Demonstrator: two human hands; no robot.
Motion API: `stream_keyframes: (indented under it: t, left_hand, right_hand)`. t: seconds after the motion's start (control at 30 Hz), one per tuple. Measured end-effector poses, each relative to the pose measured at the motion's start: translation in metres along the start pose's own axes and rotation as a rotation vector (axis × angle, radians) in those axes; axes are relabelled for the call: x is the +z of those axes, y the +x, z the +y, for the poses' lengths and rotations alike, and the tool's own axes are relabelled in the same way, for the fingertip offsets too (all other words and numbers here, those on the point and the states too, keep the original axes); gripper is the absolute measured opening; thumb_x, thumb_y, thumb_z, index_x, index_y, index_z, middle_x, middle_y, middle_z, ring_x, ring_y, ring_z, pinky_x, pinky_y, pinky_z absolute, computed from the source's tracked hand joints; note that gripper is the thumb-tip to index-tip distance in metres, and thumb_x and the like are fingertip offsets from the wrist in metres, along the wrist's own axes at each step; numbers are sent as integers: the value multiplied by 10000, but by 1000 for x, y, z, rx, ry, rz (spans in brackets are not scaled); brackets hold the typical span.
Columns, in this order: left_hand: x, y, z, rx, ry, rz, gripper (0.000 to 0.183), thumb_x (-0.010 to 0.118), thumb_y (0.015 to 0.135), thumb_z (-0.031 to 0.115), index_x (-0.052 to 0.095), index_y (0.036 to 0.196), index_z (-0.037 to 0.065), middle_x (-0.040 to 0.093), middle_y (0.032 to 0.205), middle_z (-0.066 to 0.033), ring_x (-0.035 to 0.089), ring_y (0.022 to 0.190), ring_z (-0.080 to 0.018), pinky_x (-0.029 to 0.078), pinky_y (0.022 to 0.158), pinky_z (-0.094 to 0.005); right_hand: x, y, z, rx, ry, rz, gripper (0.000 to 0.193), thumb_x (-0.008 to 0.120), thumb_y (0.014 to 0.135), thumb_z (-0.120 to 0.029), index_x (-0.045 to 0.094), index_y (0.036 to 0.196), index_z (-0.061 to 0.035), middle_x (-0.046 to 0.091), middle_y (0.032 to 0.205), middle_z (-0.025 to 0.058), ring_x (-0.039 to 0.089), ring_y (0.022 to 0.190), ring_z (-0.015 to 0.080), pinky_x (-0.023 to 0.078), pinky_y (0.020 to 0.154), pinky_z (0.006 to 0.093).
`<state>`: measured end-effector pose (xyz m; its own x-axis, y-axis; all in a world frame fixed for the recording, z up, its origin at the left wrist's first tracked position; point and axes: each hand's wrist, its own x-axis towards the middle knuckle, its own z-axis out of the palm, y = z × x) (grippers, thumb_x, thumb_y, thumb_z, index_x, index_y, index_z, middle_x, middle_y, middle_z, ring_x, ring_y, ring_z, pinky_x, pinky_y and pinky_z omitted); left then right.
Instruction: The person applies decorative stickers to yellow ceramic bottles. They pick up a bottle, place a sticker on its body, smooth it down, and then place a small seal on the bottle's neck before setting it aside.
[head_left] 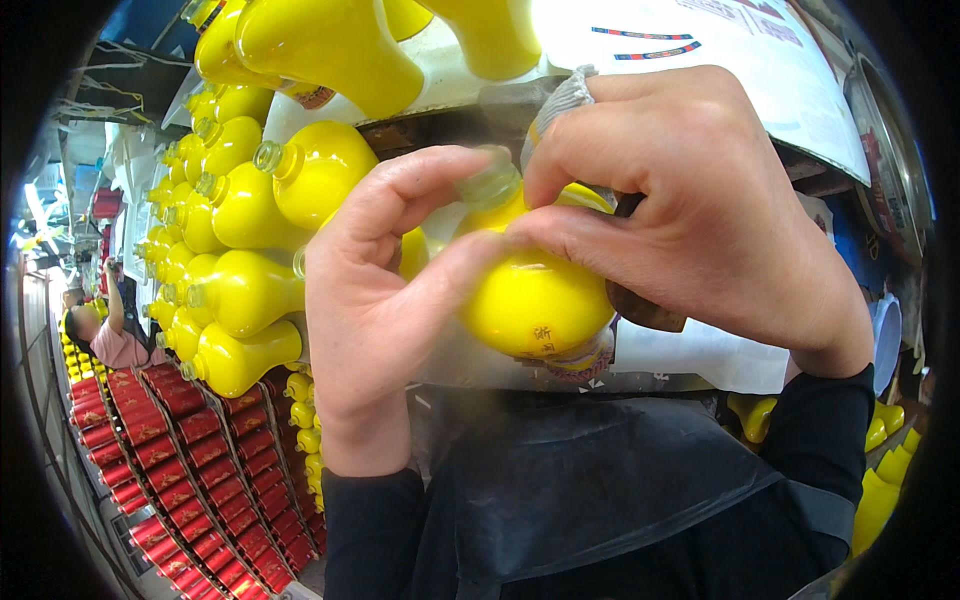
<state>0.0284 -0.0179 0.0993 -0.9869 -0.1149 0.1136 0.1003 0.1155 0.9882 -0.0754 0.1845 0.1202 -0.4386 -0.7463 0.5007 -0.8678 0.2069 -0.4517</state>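
A glossy yellow gourd-shaped bottle [540, 300] with a clear glass mouth lies tilted in front of me, its patterned base toward my body. My left hand [375, 290] curls around its neck, with the thumb pressed on the yellow shoulder. Against that same shoulder my right hand [670, 190] pinches with thumb and forefinger; anything thin between the tips is hidden. A tool with a brown handle [648, 308] sits in the right hand, poking out below the thumb; its working end is out of sight. Grey-white knit fabric [565, 100] covers one right finger.
Many yellow bottles [245, 205] are stacked at the left, and larger ones [330, 50] stand at the far edge. Two narrow dark strips [655, 50] lie on a white sheet [740, 105]. Red cylinders [200, 450] fill racks at lower left. A person [115, 335] is farther off.
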Motion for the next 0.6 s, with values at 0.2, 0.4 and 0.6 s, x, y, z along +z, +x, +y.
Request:
stream_keyframes:
  t: [0.2,0.4,0.6]
  left_hand:
    - [-1,2,-3,75,-19,-24,424,739,834,-80,651,1248,-55,679,1262,-119,640,1197,-182,475,1070,-318]
    - [-2,1,-3,30,-30,-17,428,735,835,-79,647,1254,-55,679,1261,-120,641,1195,-182,471,1071,-315]
    - [-2,1,-3,56,-19,-17,425,729,837,-79,647,1253,-55,681,1260,-121,644,1194,-183,473,1070,-313]
  right_hand:
    - [2,10,-2,-9,35,4,119,822,841,-121,732,841,-41,652,716,90,632,624,220,475,555,314]
    - [-12,13,-28,57,-87,-75,125,828,832,-125,732,858,-50,612,702,80,607,617,220,463,546,328]
    - [-2,15,-12,24,-45,-49,134,832,809,-123,719,840,-57,577,679,78,592,612,231,448,545,345]
